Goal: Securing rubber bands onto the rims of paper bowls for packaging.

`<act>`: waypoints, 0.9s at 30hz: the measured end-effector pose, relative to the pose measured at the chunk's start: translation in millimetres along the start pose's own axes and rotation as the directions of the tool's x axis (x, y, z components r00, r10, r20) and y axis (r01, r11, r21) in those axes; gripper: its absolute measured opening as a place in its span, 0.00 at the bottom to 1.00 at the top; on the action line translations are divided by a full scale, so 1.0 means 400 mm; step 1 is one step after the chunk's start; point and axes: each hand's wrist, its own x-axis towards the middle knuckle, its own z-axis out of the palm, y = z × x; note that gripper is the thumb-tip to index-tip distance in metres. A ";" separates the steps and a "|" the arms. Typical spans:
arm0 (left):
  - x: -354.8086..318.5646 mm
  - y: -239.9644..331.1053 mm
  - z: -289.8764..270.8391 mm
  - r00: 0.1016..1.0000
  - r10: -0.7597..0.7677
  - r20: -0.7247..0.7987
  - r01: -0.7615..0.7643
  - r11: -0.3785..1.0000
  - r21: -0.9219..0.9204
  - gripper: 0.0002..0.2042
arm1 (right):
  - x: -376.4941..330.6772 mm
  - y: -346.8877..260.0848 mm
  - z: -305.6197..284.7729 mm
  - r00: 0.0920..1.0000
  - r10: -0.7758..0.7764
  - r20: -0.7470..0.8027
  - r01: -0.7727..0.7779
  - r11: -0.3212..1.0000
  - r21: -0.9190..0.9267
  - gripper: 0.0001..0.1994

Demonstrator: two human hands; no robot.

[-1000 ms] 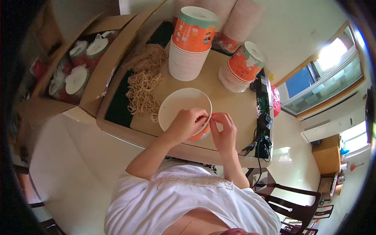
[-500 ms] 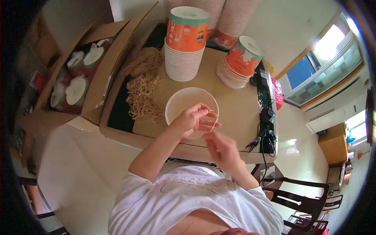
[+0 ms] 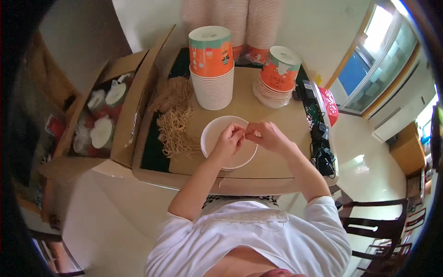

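Over a white open paper tub [image 3: 213, 131] on the table, my two hands meet with fingertips touching. My left hand [image 3: 230, 141] is closed in a pinch on a thin tan string [image 3: 227, 174], whose loose end hangs past the tub's near rim. My right hand [image 3: 267, 136] is pinched shut against the left fingertips on the same string; the exact spot between the fingers is hidden. To the left of the tub lies a tangled heap of tan strings [image 3: 177, 134], with a darker brown bundle [image 3: 170, 94] behind it.
Behind the tub rises a tall stack of orange-and-green paper tubs [image 3: 211, 69]; a shorter stack [image 3: 278, 74] stands right of it. An open cardboard box [image 3: 134, 106] with wrapped tubs adjoins the table's left. Black adapters and cables [image 3: 319, 138] line the right edge. A dark chair [image 3: 374, 226] stands at right.
My right hand has come up from near the table's front edge to meet my left fingertips. The string's loose end now hangs down toward me. The view has shifted slightly.
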 end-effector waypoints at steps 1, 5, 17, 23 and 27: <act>0.000 0.000 0.005 1.000 -0.007 0.012 0.007 1.000 0.021 0.07 | 0.004 0.014 0.008 0.999 0.044 0.011 -0.044 0.998 0.047 0.07; 0.002 -0.028 -0.005 0.909 0.416 -0.030 -0.367 0.831 0.417 0.07 | 0.025 0.064 0.012 0.996 0.045 -0.071 -0.027 0.973 0.228 0.06; -0.041 0.032 0.053 0.827 0.456 0.330 -0.362 -0.018 0.932 0.10 | 0.022 0.078 0.018 0.993 0.102 -0.056 -0.079 0.944 0.320 0.06; -0.006 0.049 0.041 0.852 0.416 0.319 -0.380 0.072 0.922 0.04 | -0.013 0.082 0.045 0.965 0.180 -0.191 -0.080 0.894 0.440 0.06; 0.018 0.014 -0.001 0.941 0.270 0.204 -0.332 0.627 0.705 0.07 | -0.066 0.053 0.080 0.929 0.152 -0.336 0.033 0.874 0.485 0.05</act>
